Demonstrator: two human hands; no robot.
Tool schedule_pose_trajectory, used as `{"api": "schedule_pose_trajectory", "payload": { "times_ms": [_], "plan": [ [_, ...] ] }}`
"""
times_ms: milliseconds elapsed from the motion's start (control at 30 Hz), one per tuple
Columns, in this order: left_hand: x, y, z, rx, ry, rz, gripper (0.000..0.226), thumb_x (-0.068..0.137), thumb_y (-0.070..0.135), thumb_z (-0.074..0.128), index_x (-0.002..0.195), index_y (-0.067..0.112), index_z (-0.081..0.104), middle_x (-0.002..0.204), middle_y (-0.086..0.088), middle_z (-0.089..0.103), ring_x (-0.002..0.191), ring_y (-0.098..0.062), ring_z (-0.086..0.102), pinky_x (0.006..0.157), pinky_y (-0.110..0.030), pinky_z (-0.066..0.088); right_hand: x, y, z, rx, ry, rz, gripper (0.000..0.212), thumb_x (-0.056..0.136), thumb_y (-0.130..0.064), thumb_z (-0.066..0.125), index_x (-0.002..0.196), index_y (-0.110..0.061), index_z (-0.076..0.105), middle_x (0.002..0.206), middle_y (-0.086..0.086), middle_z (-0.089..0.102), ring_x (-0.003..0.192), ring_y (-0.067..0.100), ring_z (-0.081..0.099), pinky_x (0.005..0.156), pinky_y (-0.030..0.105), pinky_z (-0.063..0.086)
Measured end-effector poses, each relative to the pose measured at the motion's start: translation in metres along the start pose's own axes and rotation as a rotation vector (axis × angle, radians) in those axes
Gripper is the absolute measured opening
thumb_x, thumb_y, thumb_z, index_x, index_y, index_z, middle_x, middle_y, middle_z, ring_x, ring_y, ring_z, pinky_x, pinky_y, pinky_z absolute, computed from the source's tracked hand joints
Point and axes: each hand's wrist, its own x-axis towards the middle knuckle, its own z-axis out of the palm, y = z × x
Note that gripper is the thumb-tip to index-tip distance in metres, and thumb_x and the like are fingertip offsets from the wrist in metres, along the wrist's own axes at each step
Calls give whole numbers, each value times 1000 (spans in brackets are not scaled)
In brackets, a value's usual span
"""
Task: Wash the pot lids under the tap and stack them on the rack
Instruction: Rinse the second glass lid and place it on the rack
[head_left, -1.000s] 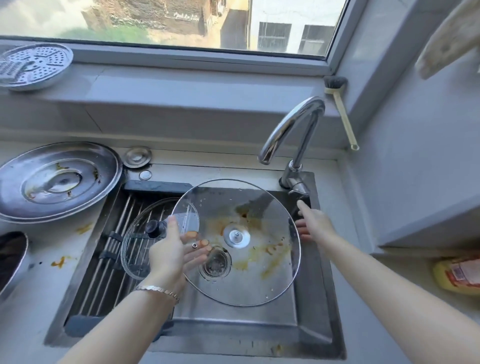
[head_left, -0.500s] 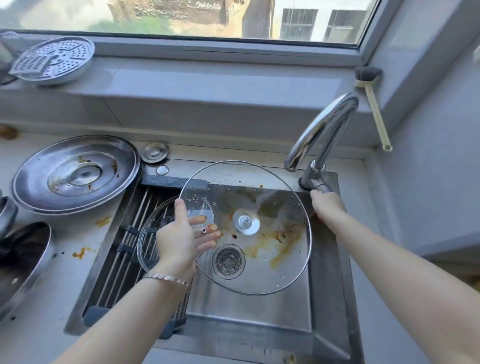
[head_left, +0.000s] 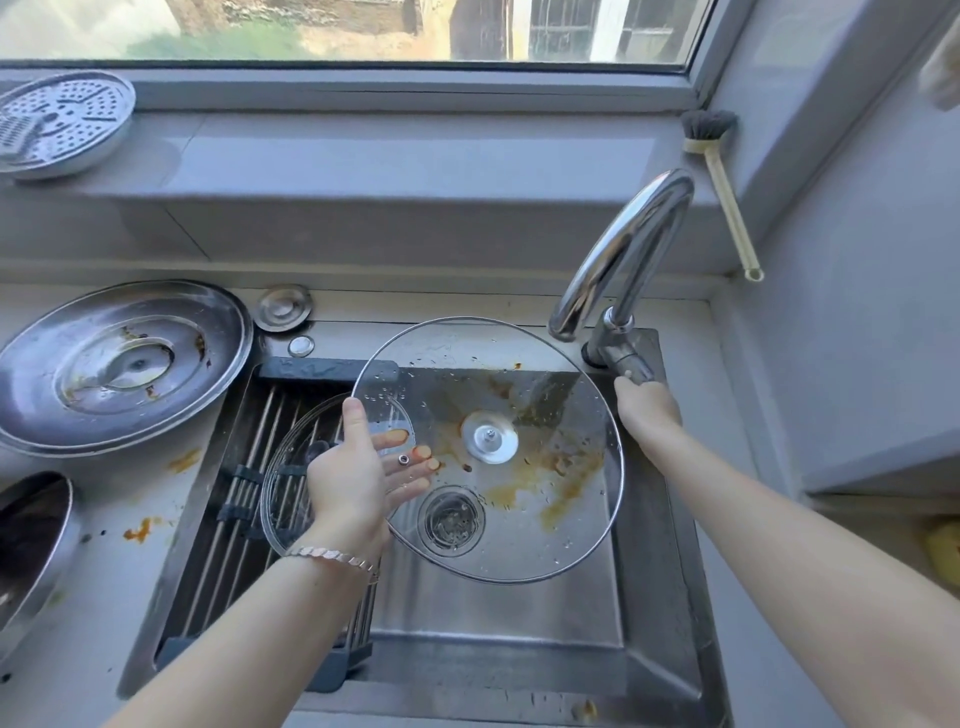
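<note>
A large glass pot lid (head_left: 550, 499) smeared with orange sauce is held over the sink (head_left: 644, 613), underside facing me. My left hand (head_left: 358, 467) grips its left rim, thumb on top and fingers behind the glass. My right hand (head_left: 647, 405) grips the tap's lever at the base of the chrome tap (head_left: 623, 254). Water droplets dot the lid. A smaller glass lid (head_left: 291, 483) lies on the roll-up rack (head_left: 234, 499) over the sink's left side. A dirty steel lid (head_left: 119, 364) rests on the counter to the left.
A perforated steamer plate (head_left: 57, 122) sits on the windowsill at the left. A dish brush (head_left: 719, 176) leans in the sill's right corner. A dark pan (head_left: 26, 540) sits at the left edge. Sauce spots mark the counter (head_left: 150, 525). A sink plug (head_left: 284, 306) lies behind the sink.
My right hand rose from beside the lid's right rim to the tap lever and closed on it. Droplets now show on the lid, which my left hand keeps holding.
</note>
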Motion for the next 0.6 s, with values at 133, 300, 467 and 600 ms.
{"api": "schedule_pose_trajectory", "payload": {
  "times_ms": [133, 300, 467, 600],
  "plan": [
    [1, 3, 0, 9, -5, 0, 58, 94, 55, 33, 81, 4, 57, 72, -18, 65, 43, -16, 65, 42, -22, 51, -1, 1, -2, -14, -9, -6, 24, 91, -26, 40, 84, -6, 51, 89, 11, 52, 68, 24, 46, 60, 28, 33],
    [2, 4, -2, 15, 3, 11, 59, 94, 55, 33, 82, 3, 58, 71, -18, 65, 43, -17, 65, 40, -22, 51, -19, 1, 6, -188, 193, -71, 56, 90, -41, 45, 131, -3, 40, 131, 20, 42, 121, 35, 39, 96, 39, 35],
    [-5, -2, 2, 9, 9, 37, 59, 94, 53, 33, 81, 1, 59, 70, -19, 66, 42, -18, 65, 39, -23, 51, -105, -4, 46, -503, -134, -879, 83, 87, -65, 10, 149, -11, 6, 158, 3, -4, 145, 14, -8, 117, 31, -7],
    [-9, -10, 2, 64, 53, 87, 59, 93, 52, 39, 71, 4, 65, 62, -13, 70, 48, -19, 67, 37, -22, 48, -133, -14, 66, -610, -403, -1158, 82, 83, -65, 6, 146, -17, -8, 147, -8, -22, 137, 5, -23, 114, 24, -16]
  ]
}}
